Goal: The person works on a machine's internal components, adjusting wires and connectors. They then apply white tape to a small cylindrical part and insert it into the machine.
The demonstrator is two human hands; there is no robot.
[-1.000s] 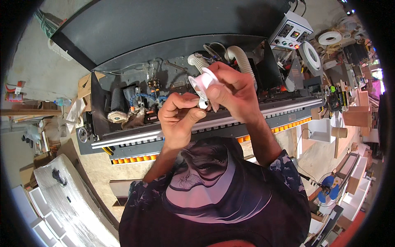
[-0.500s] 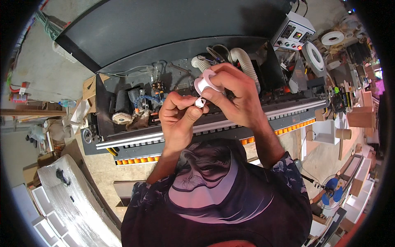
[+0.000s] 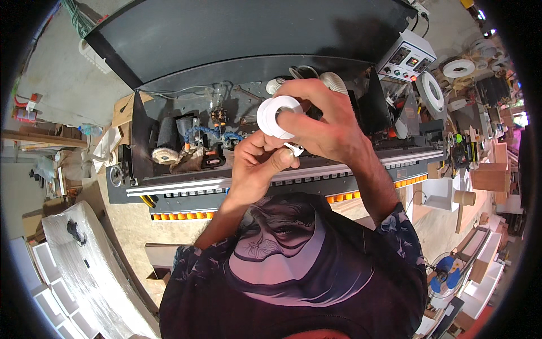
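In front of my chest, over the open machine, my right hand (image 3: 333, 127) grips a white spool of tape (image 3: 266, 120). It looks like thread seal tape, with the spool's round face and centre hole turned up toward the view. Just below the spool, my left hand (image 3: 254, 172) pinches a small white fitting (image 3: 294, 149) between thumb and fingers. Spool and fitting are close together; whether a strip of tape joins them cannot be made out. The fingers of my right hand partly cover the spool.
The dark grey machine (image 3: 243, 42) has its lid raised. Inside lie a blue segmented hose (image 3: 206, 133) and a dark roller (image 3: 165, 140). A control box (image 3: 405, 56) stands at the right. A plastic-wrapped stack (image 3: 96, 265) is at lower left, a blue fan (image 3: 446, 274) at lower right.
The spool has turned so its flat face shows, and my right hand has rolled over with it. My left hand and the fitting have shifted slightly right and down.
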